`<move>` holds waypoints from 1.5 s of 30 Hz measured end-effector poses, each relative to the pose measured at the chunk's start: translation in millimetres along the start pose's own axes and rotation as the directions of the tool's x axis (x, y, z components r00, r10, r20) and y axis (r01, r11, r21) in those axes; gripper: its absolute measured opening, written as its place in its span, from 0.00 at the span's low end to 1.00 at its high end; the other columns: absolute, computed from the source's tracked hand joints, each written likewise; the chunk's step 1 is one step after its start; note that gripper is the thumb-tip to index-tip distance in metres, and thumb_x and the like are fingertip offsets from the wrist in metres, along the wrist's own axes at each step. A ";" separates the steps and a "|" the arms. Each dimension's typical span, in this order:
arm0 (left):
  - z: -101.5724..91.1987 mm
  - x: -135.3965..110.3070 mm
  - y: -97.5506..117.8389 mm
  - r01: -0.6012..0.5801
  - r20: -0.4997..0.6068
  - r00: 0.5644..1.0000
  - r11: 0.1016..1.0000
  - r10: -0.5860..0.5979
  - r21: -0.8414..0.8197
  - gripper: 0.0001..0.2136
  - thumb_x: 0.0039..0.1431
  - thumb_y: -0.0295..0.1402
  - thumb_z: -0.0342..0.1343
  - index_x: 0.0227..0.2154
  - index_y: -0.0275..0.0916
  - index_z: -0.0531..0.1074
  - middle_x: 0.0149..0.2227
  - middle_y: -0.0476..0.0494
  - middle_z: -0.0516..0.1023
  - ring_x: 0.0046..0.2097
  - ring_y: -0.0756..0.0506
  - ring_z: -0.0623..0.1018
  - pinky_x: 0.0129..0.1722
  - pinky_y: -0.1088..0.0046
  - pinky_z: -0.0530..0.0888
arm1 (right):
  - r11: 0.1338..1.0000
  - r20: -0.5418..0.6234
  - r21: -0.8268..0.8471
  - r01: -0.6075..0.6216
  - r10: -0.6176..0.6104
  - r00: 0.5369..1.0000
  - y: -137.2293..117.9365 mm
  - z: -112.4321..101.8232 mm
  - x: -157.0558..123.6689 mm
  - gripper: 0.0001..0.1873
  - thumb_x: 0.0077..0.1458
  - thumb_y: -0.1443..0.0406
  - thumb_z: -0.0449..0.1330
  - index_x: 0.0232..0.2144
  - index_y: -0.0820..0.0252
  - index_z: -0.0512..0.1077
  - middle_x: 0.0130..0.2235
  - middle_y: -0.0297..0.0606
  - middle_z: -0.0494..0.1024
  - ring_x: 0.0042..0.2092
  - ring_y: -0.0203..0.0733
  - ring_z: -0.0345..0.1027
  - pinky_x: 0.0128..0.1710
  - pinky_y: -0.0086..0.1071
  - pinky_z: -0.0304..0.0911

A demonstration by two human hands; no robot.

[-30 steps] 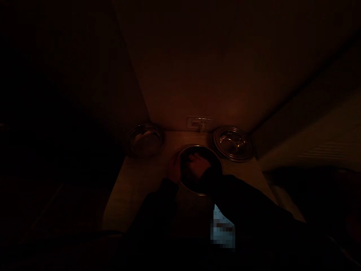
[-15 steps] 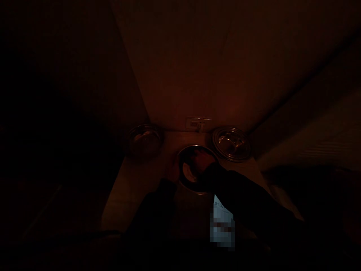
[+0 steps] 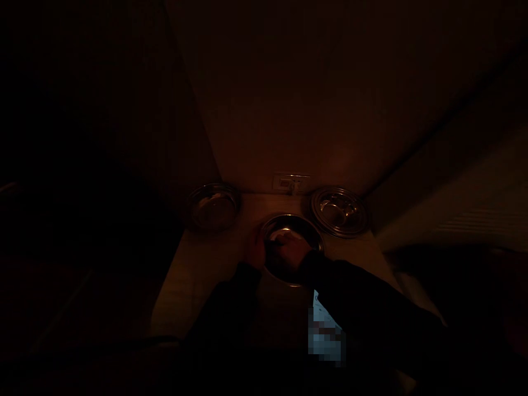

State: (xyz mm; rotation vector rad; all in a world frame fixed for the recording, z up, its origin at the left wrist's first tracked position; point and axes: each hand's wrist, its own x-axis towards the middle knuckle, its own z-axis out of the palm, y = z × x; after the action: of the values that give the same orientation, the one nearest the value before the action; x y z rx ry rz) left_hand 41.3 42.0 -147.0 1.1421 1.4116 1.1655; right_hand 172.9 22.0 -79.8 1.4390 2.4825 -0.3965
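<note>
The scene is very dark. A round steel bowl (image 3: 307, 234) sits in the middle of a pale counter (image 3: 198, 275). My left hand (image 3: 256, 250) grips the bowl's left rim. My right hand (image 3: 292, 251) is down inside the bowl with fingers bent; a pale patch lies under the fingertips, and I cannot make out whether the hand holds it. Both arms wear dark sleeves.
A steel plate (image 3: 212, 206) lies at the counter's back left and a sectioned steel plate (image 3: 340, 212) at the back right. A wall socket (image 3: 292, 181) is behind the bowl. A glowing blurred screen (image 3: 325, 333) lies near my right forearm. Walls close in behind and on the left.
My right hand has shifted inside the bowl, from the far side half a second ago back towards the near middle. My left hand stays on the rim.
</note>
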 end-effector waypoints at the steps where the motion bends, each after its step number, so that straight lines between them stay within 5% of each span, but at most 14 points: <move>1: -0.6 1.1 -1.8 -0.004 0.011 1.000 1.000 0.004 0.000 0.15 0.61 0.36 0.48 0.44 0.34 0.74 0.50 0.36 0.77 0.53 0.40 0.74 0.57 0.61 0.66 | 1.000 -0.014 -0.012 -0.021 0.021 1.000 2.8 -3.8 4.9 0.18 0.61 0.67 0.51 0.50 0.51 0.72 0.53 0.43 0.69 0.54 0.50 0.61 0.43 0.38 0.65; 9: -2.3 0.4 6.6 -0.042 0.039 0.998 0.998 0.040 0.044 0.17 0.61 0.33 0.44 0.46 0.32 0.73 0.49 0.34 0.77 0.52 0.39 0.75 0.55 0.59 0.67 | 0.984 -0.040 -0.127 -0.127 0.123 0.992 24.9 -20.5 10.5 0.19 0.61 0.70 0.47 0.48 0.59 0.73 0.50 0.51 0.71 0.53 0.54 0.61 0.46 0.46 0.62; 16: 0.4 -2.8 14.7 0.010 -0.023 1.000 1.000 -0.010 -0.002 0.13 0.60 0.31 0.47 0.42 0.37 0.76 0.46 0.41 0.79 0.50 0.42 0.76 0.55 0.64 0.67 | 0.979 0.114 -0.137 -0.152 0.168 0.979 32.2 -23.6 -17.5 0.15 0.59 0.64 0.52 0.43 0.59 0.76 0.45 0.51 0.76 0.46 0.54 0.71 0.39 0.41 0.65; 23: 3.5 -2.4 15.4 0.018 -0.036 0.999 1.000 -0.018 0.003 0.16 0.60 0.31 0.46 0.44 0.32 0.75 0.49 0.35 0.77 0.52 0.40 0.75 0.55 0.62 0.67 | 0.997 0.236 -0.010 0.079 -0.074 0.969 19.8 -14.9 -28.9 0.15 0.54 0.62 0.58 0.44 0.51 0.77 0.42 0.42 0.78 0.44 0.47 0.73 0.37 0.33 0.63; 27: 3.9 -2.7 16.6 0.018 -0.016 1.000 1.000 -0.019 -0.017 0.15 0.60 0.32 0.46 0.43 0.35 0.76 0.48 0.39 0.78 0.50 0.42 0.76 0.54 0.63 0.68 | 0.984 0.160 0.089 0.152 -0.165 0.973 5.8 -6.0 -21.1 0.13 0.54 0.65 0.59 0.42 0.53 0.78 0.43 0.42 0.77 0.44 0.45 0.71 0.40 0.32 0.62; 34: 1.0 2.7 14.1 0.038 0.010 0.999 0.999 -0.038 -0.008 0.13 0.59 0.30 0.48 0.42 0.37 0.76 0.48 0.42 0.79 0.52 0.43 0.75 0.57 0.64 0.66 | 0.996 -0.005 0.083 0.039 -0.038 0.999 -2.3 0.2 3.3 0.19 0.56 0.63 0.57 0.51 0.56 0.70 0.51 0.44 0.72 0.52 0.47 0.65 0.48 0.37 0.60; 45: 0.4 1.4 12.3 0.035 0.002 0.999 0.999 -0.035 -0.012 0.15 0.59 0.30 0.48 0.45 0.34 0.75 0.50 0.38 0.77 0.53 0.41 0.74 0.57 0.63 0.66 | 0.980 -0.081 -0.001 -0.199 0.198 0.977 32.2 -7.1 9.0 0.19 0.61 0.68 0.47 0.51 0.56 0.69 0.51 0.49 0.68 0.53 0.54 0.60 0.44 0.43 0.63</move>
State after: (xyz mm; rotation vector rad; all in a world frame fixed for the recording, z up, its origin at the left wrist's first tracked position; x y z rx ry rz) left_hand 42.5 44.8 -135.0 1.1054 1.4159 1.1472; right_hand 196.1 47.0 -79.8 1.7113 2.3668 -0.2920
